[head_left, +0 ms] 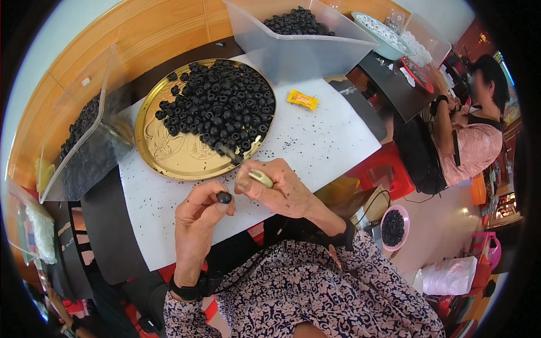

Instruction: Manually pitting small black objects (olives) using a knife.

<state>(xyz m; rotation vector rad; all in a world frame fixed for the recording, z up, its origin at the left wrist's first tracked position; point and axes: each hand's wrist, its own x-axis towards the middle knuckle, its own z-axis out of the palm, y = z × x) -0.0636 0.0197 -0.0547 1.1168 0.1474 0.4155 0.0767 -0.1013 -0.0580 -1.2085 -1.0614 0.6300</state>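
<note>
Between the thumb and fingers of my left hand [197, 217] is a small, round, glossy black part [224, 198]. My right hand [279, 188] grips a small knife by its pale green handle [261, 178]; its thin tip, blurred, points toward the tray's near edge. Both hands are close together over the white sheet [315, 143], just below a round gold tray [163, 164]. Many black ring-shaped parts [225, 96] with holes in them are heaped on the tray's upper right side. A few pale bits lie by its near right rim.
Clear plastic bins stand left [104, 121] and behind [298, 53], both holding black parts. A yellow wrapped packet [302, 99] and black crumbs lie on the sheet. At right, another person [470, 129] sits by a red stool [389, 169]; a pink basin [395, 211] is on the floor.
</note>
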